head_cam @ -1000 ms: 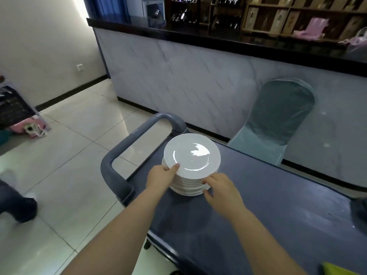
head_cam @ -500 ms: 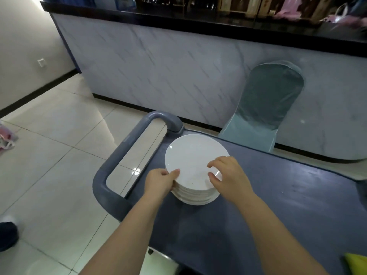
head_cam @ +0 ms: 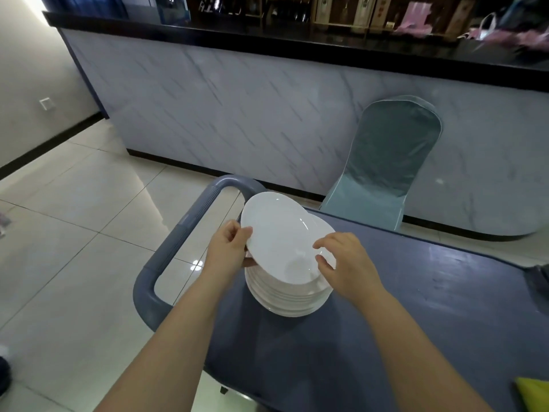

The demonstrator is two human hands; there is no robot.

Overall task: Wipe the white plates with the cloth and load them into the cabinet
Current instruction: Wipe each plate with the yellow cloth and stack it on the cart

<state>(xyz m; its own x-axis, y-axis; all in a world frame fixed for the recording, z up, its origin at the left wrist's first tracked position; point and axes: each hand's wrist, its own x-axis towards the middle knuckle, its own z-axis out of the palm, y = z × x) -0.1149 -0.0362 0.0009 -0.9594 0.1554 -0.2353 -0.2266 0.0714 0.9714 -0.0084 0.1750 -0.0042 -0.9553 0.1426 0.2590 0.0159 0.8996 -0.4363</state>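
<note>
A stack of several white plates [head_cam: 289, 301] stands on the dark blue cart top [head_cam: 416, 316] near its handle end. The top plate [head_cam: 282, 245] is tilted, its left edge raised off the stack. My left hand [head_cam: 228, 248] pinches that raised left rim, thumb on top and fingers below. My right hand [head_cam: 341, 257] curls over the plate's right rim with its fingertips on the rim. A yellow-green cloth corner [head_cam: 533, 395] shows at the bottom right edge of the cart. No cabinet is in view.
The cart's grey loop handle [head_cam: 178, 242] juts left over the tiled floor. A teal covered chair [head_cam: 383, 171] stands behind the cart against a marble-fronted bar counter [head_cam: 267, 114]. A dark object [head_cam: 539, 282] sits at the cart's right edge.
The top plate has been tipped up at its left edge by my left hand. My right hand has shifted onto the plate's right rim. The camera moved closer.
</note>
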